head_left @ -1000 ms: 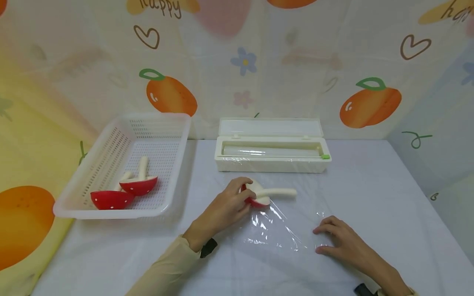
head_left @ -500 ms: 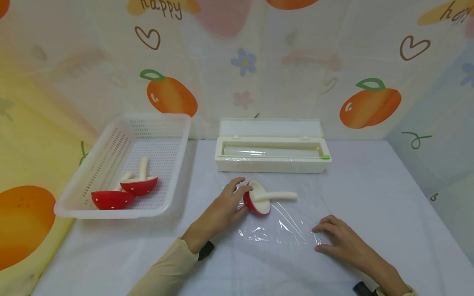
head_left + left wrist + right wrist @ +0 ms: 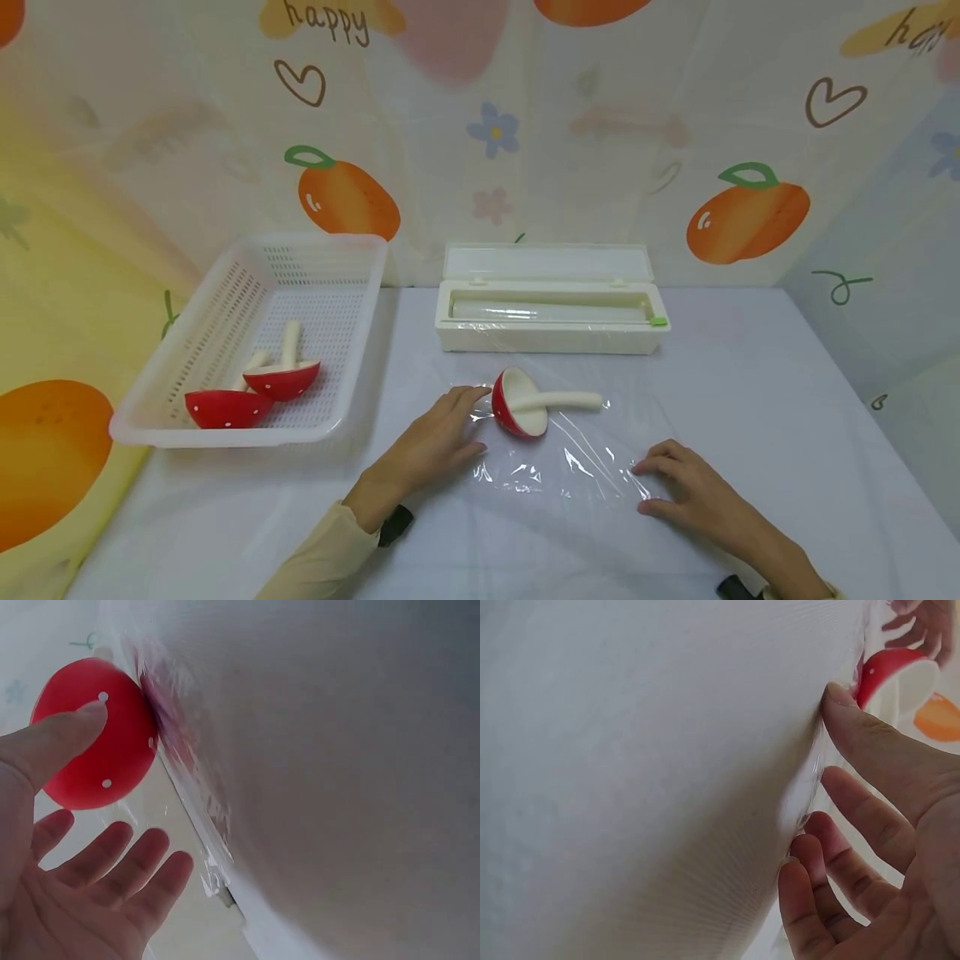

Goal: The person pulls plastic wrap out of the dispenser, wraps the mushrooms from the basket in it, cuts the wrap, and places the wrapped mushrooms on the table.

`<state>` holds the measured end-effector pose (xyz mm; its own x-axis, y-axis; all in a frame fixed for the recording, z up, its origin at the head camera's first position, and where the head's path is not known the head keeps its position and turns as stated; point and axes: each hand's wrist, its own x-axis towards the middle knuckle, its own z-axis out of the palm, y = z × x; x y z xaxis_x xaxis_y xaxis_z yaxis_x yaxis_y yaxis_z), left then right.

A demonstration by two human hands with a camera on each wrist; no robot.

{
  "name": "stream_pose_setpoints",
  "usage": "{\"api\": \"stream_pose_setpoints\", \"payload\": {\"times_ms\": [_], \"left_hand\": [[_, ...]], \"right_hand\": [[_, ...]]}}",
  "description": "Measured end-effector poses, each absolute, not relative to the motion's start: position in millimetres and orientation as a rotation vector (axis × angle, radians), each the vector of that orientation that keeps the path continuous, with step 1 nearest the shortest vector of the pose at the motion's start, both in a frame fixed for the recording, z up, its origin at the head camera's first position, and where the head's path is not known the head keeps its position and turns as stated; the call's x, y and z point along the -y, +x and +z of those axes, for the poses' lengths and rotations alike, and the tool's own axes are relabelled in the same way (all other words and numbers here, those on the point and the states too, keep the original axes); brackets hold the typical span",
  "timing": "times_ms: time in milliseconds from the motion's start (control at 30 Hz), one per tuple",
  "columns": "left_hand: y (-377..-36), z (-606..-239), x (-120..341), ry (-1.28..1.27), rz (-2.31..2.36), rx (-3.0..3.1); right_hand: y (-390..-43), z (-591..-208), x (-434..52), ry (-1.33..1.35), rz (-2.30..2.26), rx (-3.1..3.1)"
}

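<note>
A toy mushroom [image 3: 521, 403] with a red, white-dotted cap and a white stem lies on its side on a clear sheet of plastic wrap [image 3: 558, 471] spread on the table. My left hand [image 3: 441, 432] lies flat just left of the cap with its fingers straight and holds nothing. In the left wrist view the thumb of my left hand [image 3: 82, 885] is right at the red cap [image 3: 101, 746]. My right hand [image 3: 684, 489] rests on the wrap's right edge, fingertips down. In the right wrist view the thumb of that hand [image 3: 874, 847] presses the film against the cloth.
A white perforated basket [image 3: 225, 317] at the left holds two more red mushrooms [image 3: 282, 377]. An open cream wrap dispenser box [image 3: 551, 332] with its roll stands behind the sheet. A patterned backdrop walls in the white-clothed table [image 3: 765, 392].
My left hand has let go of the mushroom's cap and drawn back a little to the left. The mushroom now lies free on the wrap. The right hand has hardly moved.
</note>
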<state>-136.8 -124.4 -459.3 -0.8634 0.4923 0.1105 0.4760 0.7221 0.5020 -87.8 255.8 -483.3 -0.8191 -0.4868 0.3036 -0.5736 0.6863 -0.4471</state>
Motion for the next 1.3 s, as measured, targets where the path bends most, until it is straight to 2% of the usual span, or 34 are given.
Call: {"api": "stream_pose_setpoints", "payload": {"times_ms": [400, 733, 1300], "left_hand": [[-127, -461, 142, 0.887, 0.752, -2.852], [-125, -459, 151, 0.840, 0.661, -2.652], [-126, -454, 154, 0.980, 0.634, -2.657]], "right_hand": [[-85, -484, -255, 0.968, 0.850, 2.698], [-83, -477, -257, 0.950, 0.835, 2.847], [-85, -476, -259, 1.017, 0.786, 2.793]]}}
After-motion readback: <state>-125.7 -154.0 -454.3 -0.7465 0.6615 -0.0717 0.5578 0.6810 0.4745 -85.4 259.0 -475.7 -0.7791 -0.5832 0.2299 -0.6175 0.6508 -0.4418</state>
